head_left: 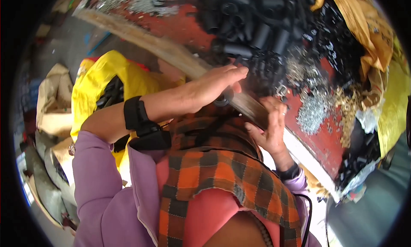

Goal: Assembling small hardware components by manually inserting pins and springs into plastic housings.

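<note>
My left hand (217, 85) reaches across from the left with its fingers stretched out together, above the wooden edge (150, 46) of the red table (184, 26). Under its palm sits a small round black part (223, 97), partly hidden, so whether the palm presses on it cannot be told. My right hand (272, 126) rests at the same wooden edge, thumb and fingers apart, with nothing visible in it. Just beyond both hands lies a large heap of black plastic tubes and cylinders (261, 35).
Small silver fasteners (311, 114), wire-like metal clips (299, 71) and brass-coloured pieces (343, 114) lie in piles at the right. More metal bits (150, 2) are at the far left. A yellow bag (87, 86) holding black parts stands left; an orange sack (364, 26) borders the right.
</note>
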Action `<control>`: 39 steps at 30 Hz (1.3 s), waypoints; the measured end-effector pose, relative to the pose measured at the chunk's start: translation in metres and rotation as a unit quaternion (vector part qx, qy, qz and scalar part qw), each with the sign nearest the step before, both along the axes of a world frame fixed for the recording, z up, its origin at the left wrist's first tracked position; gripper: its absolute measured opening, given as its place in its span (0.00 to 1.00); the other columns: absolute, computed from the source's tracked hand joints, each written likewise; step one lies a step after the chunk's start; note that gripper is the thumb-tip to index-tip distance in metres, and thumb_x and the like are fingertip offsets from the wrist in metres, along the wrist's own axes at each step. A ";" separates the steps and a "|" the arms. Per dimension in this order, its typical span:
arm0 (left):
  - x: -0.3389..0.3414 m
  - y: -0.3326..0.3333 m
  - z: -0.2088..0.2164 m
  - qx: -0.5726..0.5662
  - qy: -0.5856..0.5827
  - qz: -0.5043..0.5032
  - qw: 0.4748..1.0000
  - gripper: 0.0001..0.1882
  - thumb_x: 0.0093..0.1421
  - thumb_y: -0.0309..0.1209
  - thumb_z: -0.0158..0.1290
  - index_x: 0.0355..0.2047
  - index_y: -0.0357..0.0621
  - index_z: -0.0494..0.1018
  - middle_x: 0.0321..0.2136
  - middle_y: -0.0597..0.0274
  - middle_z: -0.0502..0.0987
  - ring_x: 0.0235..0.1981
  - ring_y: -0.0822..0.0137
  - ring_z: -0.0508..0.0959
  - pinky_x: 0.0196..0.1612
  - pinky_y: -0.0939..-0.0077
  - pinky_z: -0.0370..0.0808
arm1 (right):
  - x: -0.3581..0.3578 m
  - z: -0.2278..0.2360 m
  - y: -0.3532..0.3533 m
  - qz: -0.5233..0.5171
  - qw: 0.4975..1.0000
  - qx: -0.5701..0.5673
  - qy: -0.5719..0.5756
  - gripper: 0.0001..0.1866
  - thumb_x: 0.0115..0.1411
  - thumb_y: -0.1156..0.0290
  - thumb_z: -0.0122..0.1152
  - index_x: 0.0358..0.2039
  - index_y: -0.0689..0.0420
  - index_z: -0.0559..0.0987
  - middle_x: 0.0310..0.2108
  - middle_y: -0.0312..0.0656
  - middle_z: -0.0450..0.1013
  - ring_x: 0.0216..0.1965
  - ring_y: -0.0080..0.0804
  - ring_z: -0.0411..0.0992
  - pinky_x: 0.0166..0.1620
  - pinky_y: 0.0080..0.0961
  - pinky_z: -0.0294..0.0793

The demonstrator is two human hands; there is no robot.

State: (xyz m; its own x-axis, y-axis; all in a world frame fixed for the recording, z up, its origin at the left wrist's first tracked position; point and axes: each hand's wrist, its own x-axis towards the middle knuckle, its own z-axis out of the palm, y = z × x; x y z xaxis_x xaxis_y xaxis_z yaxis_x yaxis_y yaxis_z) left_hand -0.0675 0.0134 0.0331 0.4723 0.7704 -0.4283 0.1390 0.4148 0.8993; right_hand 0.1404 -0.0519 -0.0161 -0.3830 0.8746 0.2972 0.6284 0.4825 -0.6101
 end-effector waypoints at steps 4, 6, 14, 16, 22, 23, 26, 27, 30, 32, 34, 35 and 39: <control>-0.037 -0.009 -0.008 -0.019 0.101 0.054 0.993 0.24 0.59 0.48 0.37 0.37 0.39 0.68 0.28 0.63 0.71 0.32 0.72 0.68 0.37 0.82 0.62 | -0.004 0.001 -0.014 0.027 0.999 -0.011 0.024 0.29 0.39 0.68 0.64 0.42 0.61 0.65 0.39 0.48 0.64 0.40 0.44 0.61 0.43 0.36 0.57; -0.055 -0.018 -0.017 -0.061 0.105 0.067 0.990 0.25 0.57 0.49 0.37 0.36 0.38 0.69 0.26 0.63 0.72 0.30 0.73 0.67 0.35 0.82 0.62 | -0.006 0.000 -0.023 0.019 1.000 -0.006 0.010 0.26 0.43 0.66 0.62 0.41 0.62 0.66 0.39 0.49 0.65 0.40 0.46 0.62 0.44 0.37 0.59; -0.080 -0.040 0.006 -0.120 0.115 0.099 0.981 0.30 0.53 0.54 0.38 0.32 0.36 0.71 0.20 0.60 0.72 0.26 0.73 0.67 0.33 0.81 0.61 | -0.013 0.003 -0.042 0.011 1.000 -0.009 -0.006 0.20 0.44 0.69 0.60 0.38 0.61 0.68 0.36 0.49 0.66 0.39 0.46 0.64 0.43 0.35 0.62; -0.079 -0.038 0.006 -0.117 0.129 0.099 0.980 0.30 0.52 0.55 0.38 0.31 0.35 0.71 0.20 0.59 0.73 0.26 0.73 0.67 0.32 0.80 0.60 | -0.013 0.001 -0.042 0.005 1.000 -0.009 -0.005 0.19 0.44 0.70 0.60 0.37 0.61 0.68 0.35 0.48 0.67 0.38 0.46 0.64 0.43 0.35 0.63; -0.073 -0.022 -0.015 -0.085 0.231 0.088 0.965 0.27 0.51 0.57 0.37 0.23 0.47 0.73 0.21 0.67 0.71 0.27 0.72 0.69 0.33 0.78 0.62 | -0.009 0.005 -0.038 0.004 1.000 0.008 0.002 0.16 0.43 0.72 0.60 0.34 0.61 0.69 0.33 0.47 0.67 0.36 0.45 0.65 0.42 0.34 0.63; -0.070 -0.018 -0.017 -0.083 0.246 0.092 0.961 0.25 0.50 0.58 0.38 0.21 0.53 0.74 0.23 0.71 0.71 0.28 0.72 0.70 0.33 0.77 0.63 | -0.008 0.005 -0.037 0.003 1.000 0.008 0.006 0.16 0.42 0.72 0.60 0.33 0.61 0.69 0.33 0.47 0.67 0.36 0.44 0.65 0.41 0.33 0.63; -0.059 -0.013 -0.008 -0.071 0.252 0.063 0.963 0.26 0.51 0.59 0.36 0.22 0.54 0.73 0.23 0.70 0.70 0.28 0.71 0.69 0.31 0.79 0.62 | -0.005 0.003 -0.034 0.000 1.000 0.016 0.008 0.16 0.42 0.72 0.60 0.33 0.61 0.69 0.32 0.47 0.67 0.36 0.44 0.65 0.41 0.33 0.63; -0.055 -0.012 -0.005 -0.068 0.256 0.050 0.963 0.26 0.51 0.60 0.36 0.23 0.54 0.73 0.23 0.69 0.70 0.27 0.71 0.68 0.30 0.80 0.62 | -0.005 0.003 -0.033 0.002 1.000 0.017 0.010 0.15 0.42 0.72 0.60 0.33 0.61 0.69 0.32 0.46 0.67 0.35 0.44 0.65 0.40 0.33 0.63; -0.053 -0.012 -0.010 -0.067 0.226 0.050 0.971 0.28 0.51 0.59 0.35 0.24 0.50 0.72 0.23 0.67 0.70 0.28 0.71 0.67 0.32 0.79 0.61 | -0.006 0.005 -0.032 0.002 1.000 0.019 0.003 0.15 0.42 0.72 0.60 0.32 0.61 0.69 0.32 0.46 0.67 0.35 0.43 0.65 0.40 0.32 0.63; -0.047 -0.007 -0.016 -0.070 0.208 0.045 0.974 0.29 0.52 0.59 0.34 0.25 0.46 0.72 0.23 0.65 0.69 0.28 0.70 0.66 0.34 0.78 0.60 | -0.004 0.003 -0.031 -0.007 1.000 0.020 0.005 0.15 0.42 0.71 0.61 0.32 0.60 0.69 0.32 0.46 0.68 0.35 0.43 0.65 0.40 0.32 0.63; -0.037 0.000 -0.017 -0.075 0.195 0.034 0.977 0.31 0.53 0.58 0.34 0.26 0.42 0.71 0.22 0.63 0.69 0.28 0.69 0.66 0.35 0.77 0.60 | 0.000 -0.003 -0.029 -0.008 1.000 0.016 0.022 0.17 0.43 0.70 0.61 0.33 0.61 0.69 0.33 0.46 0.67 0.34 0.42 0.65 0.39 0.32 0.64; -0.033 0.001 -0.016 -0.079 0.186 0.028 0.979 0.32 0.53 0.58 0.33 0.27 0.40 0.71 0.22 0.62 0.69 0.28 0.69 0.65 0.36 0.77 0.59 | -0.001 -0.003 -0.029 -0.008 0.999 0.013 0.029 0.18 0.43 0.69 0.62 0.34 0.61 0.69 0.33 0.46 0.67 0.34 0.41 0.65 0.39 0.32 0.64; 0.010 0.006 0.017 -0.044 0.152 -0.015 0.987 0.32 0.54 0.58 0.34 0.28 0.39 0.70 0.23 0.62 0.69 0.29 0.68 0.66 0.37 0.76 0.59 | -0.004 0.016 -0.020 -0.046 0.987 -0.029 0.151 0.21 0.43 0.67 0.63 0.37 0.61 0.69 0.34 0.46 0.67 0.34 0.39 0.65 0.38 0.31 0.65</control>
State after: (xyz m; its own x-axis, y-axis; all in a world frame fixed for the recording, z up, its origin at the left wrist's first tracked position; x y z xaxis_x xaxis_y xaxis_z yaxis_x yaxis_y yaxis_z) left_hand -0.0573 0.0198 0.0498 0.3327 0.7122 -0.6182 0.4103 0.4809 0.7749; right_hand 0.1367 -0.0719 0.0001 -0.2029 0.9202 0.3348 0.4524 0.3913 -0.8014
